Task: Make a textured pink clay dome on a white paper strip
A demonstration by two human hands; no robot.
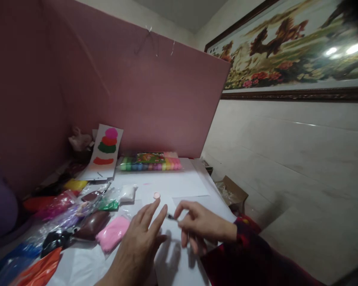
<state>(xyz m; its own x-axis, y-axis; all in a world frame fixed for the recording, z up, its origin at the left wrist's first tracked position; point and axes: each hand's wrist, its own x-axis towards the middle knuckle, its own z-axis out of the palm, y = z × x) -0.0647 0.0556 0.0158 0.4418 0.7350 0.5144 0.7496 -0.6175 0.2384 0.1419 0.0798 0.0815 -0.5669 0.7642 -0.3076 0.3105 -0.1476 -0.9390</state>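
Note:
My left hand [140, 234] is open over the white table, palm down with its fingers apart and nothing visible in it. Just beyond its fingertips lies a small, round, pale pink disc [156, 195]. To the right, my right hand [201, 222] pinches a thin, short tool with a dark tip [171, 217] between thumb and index finger. The tip points left toward my left hand. What the rest of the tool is, my fingers hide. A bag of pink clay [113, 233] sits left of my left hand.
Bags of coloured clay, including brown [92, 225], white [127, 193] and orange [38, 270], crowd the left side. A long pack of coloured tubs [150, 163] lies at the back beside a painted card [104, 153]. A cardboard box [232, 190] stands right of the table.

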